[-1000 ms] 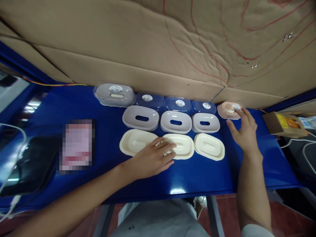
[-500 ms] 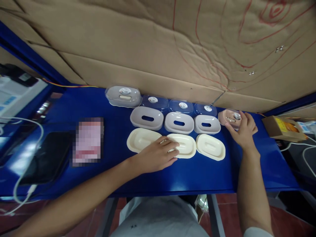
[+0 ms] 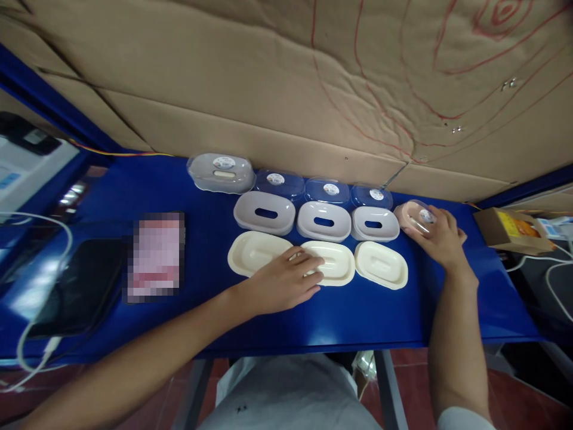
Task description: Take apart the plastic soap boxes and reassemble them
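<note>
On the right, my right hand [image 3: 441, 236] is wrapped round a pink soap box [image 3: 414, 218] with a clear, labelled lid. My left hand [image 3: 289, 278] lies with fingers stretched and slightly apart over the middle cream soap tray [image 3: 338, 263], beside the left cream tray [image 3: 250, 251]. A third cream tray [image 3: 382, 266] sits to the right. Behind them stand pale grey soap box bases with slots, left [image 3: 255, 221], middle [image 3: 324, 230] and right [image 3: 378, 230]. Clear lids [image 3: 329, 191] with round labels lie in the back row.
A lidded grey soap box [image 3: 219, 173] stands at the back left. A blurred-out pink item [image 3: 156, 257] and a dark tablet [image 3: 80, 286] with a white cable lie on the left of the blue table [image 3: 340, 325]. An open cardboard box [image 3: 510, 233] is at the right.
The pink soap box has turned and tilted in my right hand, and its label has shifted. My left hand stays on the cream trays.
</note>
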`<state>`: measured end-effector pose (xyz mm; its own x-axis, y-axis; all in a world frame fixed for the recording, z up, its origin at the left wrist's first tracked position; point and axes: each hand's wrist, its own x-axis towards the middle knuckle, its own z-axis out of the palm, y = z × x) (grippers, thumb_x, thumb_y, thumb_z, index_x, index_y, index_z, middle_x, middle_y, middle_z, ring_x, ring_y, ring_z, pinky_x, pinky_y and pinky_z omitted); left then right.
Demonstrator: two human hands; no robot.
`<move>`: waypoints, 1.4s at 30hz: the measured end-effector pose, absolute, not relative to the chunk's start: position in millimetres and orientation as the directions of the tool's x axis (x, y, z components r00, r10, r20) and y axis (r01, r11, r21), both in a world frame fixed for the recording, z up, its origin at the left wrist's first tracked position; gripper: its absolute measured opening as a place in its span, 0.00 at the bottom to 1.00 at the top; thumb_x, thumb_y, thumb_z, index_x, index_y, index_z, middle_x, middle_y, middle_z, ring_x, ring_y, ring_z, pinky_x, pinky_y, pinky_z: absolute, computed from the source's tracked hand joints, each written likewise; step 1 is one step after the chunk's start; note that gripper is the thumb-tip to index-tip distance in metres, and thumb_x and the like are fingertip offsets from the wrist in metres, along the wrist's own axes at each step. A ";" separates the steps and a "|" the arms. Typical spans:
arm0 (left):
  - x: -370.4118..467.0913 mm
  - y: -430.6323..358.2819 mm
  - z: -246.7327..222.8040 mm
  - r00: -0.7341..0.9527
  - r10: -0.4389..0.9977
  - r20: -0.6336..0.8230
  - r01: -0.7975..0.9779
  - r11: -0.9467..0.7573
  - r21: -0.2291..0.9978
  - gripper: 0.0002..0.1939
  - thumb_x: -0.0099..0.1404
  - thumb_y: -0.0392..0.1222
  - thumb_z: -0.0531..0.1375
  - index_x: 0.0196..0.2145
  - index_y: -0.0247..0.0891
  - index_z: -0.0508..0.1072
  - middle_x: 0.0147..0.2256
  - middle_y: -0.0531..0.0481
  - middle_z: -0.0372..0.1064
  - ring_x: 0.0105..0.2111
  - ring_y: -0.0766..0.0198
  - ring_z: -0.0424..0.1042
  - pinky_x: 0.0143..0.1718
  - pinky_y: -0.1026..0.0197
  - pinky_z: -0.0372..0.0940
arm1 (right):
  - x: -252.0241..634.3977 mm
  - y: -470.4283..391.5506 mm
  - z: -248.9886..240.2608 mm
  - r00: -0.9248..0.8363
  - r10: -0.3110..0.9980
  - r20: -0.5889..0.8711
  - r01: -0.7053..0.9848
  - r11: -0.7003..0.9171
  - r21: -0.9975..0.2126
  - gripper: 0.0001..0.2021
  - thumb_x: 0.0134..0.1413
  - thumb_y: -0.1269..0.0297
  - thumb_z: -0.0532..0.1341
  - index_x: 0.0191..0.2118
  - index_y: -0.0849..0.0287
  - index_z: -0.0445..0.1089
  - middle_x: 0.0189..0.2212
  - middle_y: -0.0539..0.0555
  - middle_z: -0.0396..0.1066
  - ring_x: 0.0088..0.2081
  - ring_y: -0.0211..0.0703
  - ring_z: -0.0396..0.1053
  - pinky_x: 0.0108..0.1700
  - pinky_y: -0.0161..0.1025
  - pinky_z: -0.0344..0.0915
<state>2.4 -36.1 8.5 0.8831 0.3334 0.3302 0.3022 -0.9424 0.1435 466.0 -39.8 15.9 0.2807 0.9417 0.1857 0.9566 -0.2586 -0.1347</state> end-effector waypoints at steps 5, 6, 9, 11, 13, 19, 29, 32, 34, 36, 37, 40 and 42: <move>2.9 -36.0 8.1 0.890 0.328 0.316 0.298 -0.944 0.143 0.07 0.78 0.43 0.62 0.47 0.38 0.77 0.58 0.43 0.76 0.54 0.49 0.76 0.61 0.45 0.65 | 461.5 -36.3 20.5 0.361 0.917 0.169 0.931 -0.344 -0.123 0.51 0.52 0.33 0.71 0.73 0.59 0.61 0.67 0.75 0.68 0.66 0.77 0.67 0.64 0.67 0.64; 3.2 -35.9 8.4 0.891 0.327 0.315 0.293 -0.944 0.150 0.07 0.78 0.42 0.62 0.48 0.38 0.77 0.57 0.42 0.76 0.54 0.48 0.76 0.61 0.45 0.65 | 459.7 -35.8 20.8 0.363 0.910 0.198 0.931 -0.344 -0.127 0.50 0.52 0.32 0.70 0.72 0.59 0.62 0.67 0.74 0.69 0.66 0.77 0.68 0.64 0.67 0.64; 3.9 -36.2 9.7 0.881 0.347 0.322 0.292 -0.934 0.208 0.09 0.78 0.41 0.62 0.52 0.37 0.77 0.56 0.41 0.77 0.55 0.47 0.77 0.60 0.43 0.67 | 453.5 -35.4 22.1 0.356 0.878 0.321 0.931 -0.305 -0.199 0.47 0.54 0.31 0.67 0.70 0.57 0.64 0.64 0.69 0.72 0.64 0.72 0.70 0.65 0.65 0.65; 3.6 -37.9 11.1 0.857 0.384 0.343 0.288 -0.910 0.299 0.12 0.78 0.41 0.61 0.57 0.37 0.75 0.57 0.40 0.77 0.56 0.46 0.76 0.60 0.43 0.69 | 447.1 -36.6 25.3 0.356 0.846 0.398 0.924 -0.254 -0.286 0.47 0.55 0.30 0.66 0.71 0.56 0.62 0.64 0.67 0.72 0.62 0.68 0.72 0.64 0.64 0.68; 2.7 -40.9 13.0 0.823 0.445 0.353 0.257 -0.846 0.467 0.18 0.79 0.41 0.61 0.63 0.39 0.71 0.60 0.39 0.75 0.60 0.46 0.75 0.62 0.43 0.70 | 436.5 -40.1 30.9 0.320 0.832 0.453 0.917 -0.152 -0.370 0.47 0.56 0.31 0.66 0.72 0.54 0.59 0.66 0.65 0.69 0.62 0.65 0.73 0.64 0.62 0.70; 5.2 -48.2 14.2 0.727 0.662 0.185 -0.031 -0.238 0.971 0.56 0.69 0.47 0.73 0.79 0.58 0.40 0.74 0.35 0.56 0.64 0.44 0.73 0.64 0.40 0.71 | 374.3 -61.8 48.2 -0.076 0.799 0.597 0.841 0.373 -0.392 0.52 0.50 0.34 0.73 0.75 0.49 0.57 0.67 0.64 0.65 0.67 0.71 0.67 0.67 0.69 0.66; 12.8 -50.0 13.6 0.690 0.716 0.105 -0.146 -0.005 0.989 0.64 0.57 0.50 0.81 0.78 0.57 0.46 0.76 0.38 0.52 0.73 0.36 0.59 0.71 0.36 0.63 | 290.7 -77.5 46.2 -0.499 0.747 0.440 0.686 0.650 -0.327 0.57 0.48 0.36 0.77 0.78 0.45 0.52 0.66 0.65 0.66 0.64 0.73 0.69 0.62 0.68 0.67; 11.8 -49.7 14.1 0.682 0.725 0.100 -0.090 -0.052 0.995 0.63 0.56 0.52 0.81 0.77 0.53 0.49 0.75 0.37 0.52 0.74 0.35 0.57 0.72 0.36 0.61 | 289.1 -76.4 40.9 -0.521 0.746 0.415 0.663 0.659 -0.354 0.57 0.49 0.36 0.76 0.78 0.46 0.51 0.67 0.65 0.65 0.65 0.72 0.67 0.63 0.68 0.67; 11.2 -48.4 13.0 0.681 0.722 0.120 -0.081 -0.089 0.993 0.63 0.55 0.53 0.82 0.76 0.52 0.50 0.74 0.38 0.54 0.73 0.36 0.58 0.74 0.35 0.58 | 289.5 -76.3 38.5 -0.534 0.741 0.407 0.649 0.668 -0.364 0.57 0.50 0.34 0.75 0.79 0.46 0.50 0.67 0.65 0.65 0.66 0.71 0.67 0.64 0.67 0.67; 10.8 -47.0 11.7 0.680 0.719 0.146 -0.087 -0.119 0.989 0.61 0.54 0.52 0.82 0.75 0.52 0.52 0.73 0.39 0.56 0.72 0.36 0.60 0.74 0.35 0.57 | 289.7 -76.9 36.6 -0.545 0.736 0.402 0.644 0.674 -0.361 0.58 0.50 0.31 0.74 0.79 0.46 0.49 0.67 0.66 0.65 0.66 0.71 0.67 0.64 0.68 0.67; 10.6 -46.5 11.1 0.679 0.717 0.157 -0.093 -0.129 0.987 0.60 0.54 0.52 0.82 0.74 0.52 0.53 0.72 0.39 0.58 0.72 0.37 0.61 0.73 0.35 0.58 | 289.6 -77.3 35.8 -0.545 0.735 0.403 0.644 0.675 -0.360 0.59 0.49 0.30 0.73 0.79 0.46 0.49 0.67 0.66 0.65 0.66 0.72 0.67 0.64 0.68 0.67; 10.3 -45.8 10.4 0.674 0.718 0.171 -0.102 -0.139 0.985 0.58 0.55 0.51 0.81 0.73 0.52 0.55 0.71 0.39 0.61 0.70 0.36 0.63 0.71 0.36 0.60 | 289.5 -78.8 34.3 -0.533 0.741 0.409 0.639 0.669 -0.380 0.60 0.48 0.25 0.70 0.79 0.45 0.49 0.67 0.65 0.65 0.65 0.72 0.68 0.64 0.68 0.68; 10.0 -45.6 11.1 0.671 0.724 0.160 -0.089 -0.135 0.987 0.57 0.55 0.52 0.81 0.73 0.51 0.56 0.70 0.39 0.61 0.70 0.36 0.64 0.71 0.35 0.61 | 291.6 -78.8 34.8 -0.516 0.748 0.417 0.625 0.662 -0.414 0.60 0.47 0.22 0.68 0.79 0.44 0.50 0.67 0.64 0.66 0.65 0.71 0.69 0.63 0.67 0.69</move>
